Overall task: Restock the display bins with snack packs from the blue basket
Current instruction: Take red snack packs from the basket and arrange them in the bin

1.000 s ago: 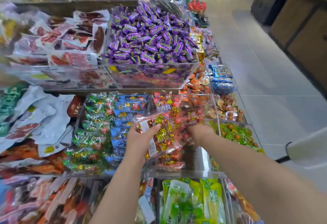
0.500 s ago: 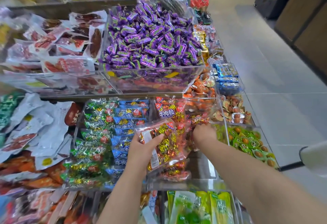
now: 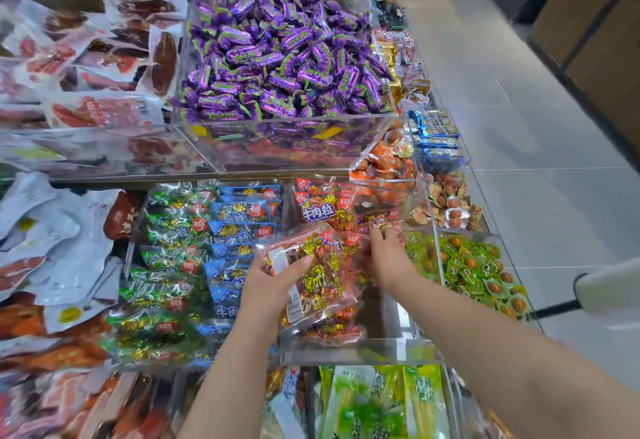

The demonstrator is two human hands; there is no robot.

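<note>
My left hand grips a clear red-trimmed snack pack full of gold and red wrapped pieces, held tilted over a clear acrylic bin. My right hand reaches into the same bin just right of that pack, its fingers on the red packs stacked at the bin's back; whether it holds one I cannot tell. More red packs lie low in the bin's front. The blue basket is out of view.
Green and blue snack packs fill the bin to the left. Purple candies heap in the raised bin behind. Green egg packs sit to the right, yellow-green packs below. The grey tiled aisle runs along the right.
My right hand has pushed farther into the back of the red-pack bin. The left hand keeps its hold on the pack, which sits slightly higher in view.
</note>
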